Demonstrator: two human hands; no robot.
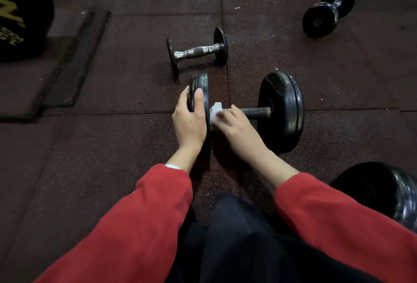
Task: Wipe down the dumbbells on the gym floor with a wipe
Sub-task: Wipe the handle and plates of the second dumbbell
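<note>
Red sleeves, hands wiping dumbbell

Dim overall, dark corners, wide-angle edge bending, faint glints on metal

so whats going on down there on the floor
A person in red sleeves is wiping a large dumbbell on the gym floor. The left hand grips its left plate, while the right hand presses a white wipe onto the bar. Two smaller dumbbells lie beyond, untouched.
</note>
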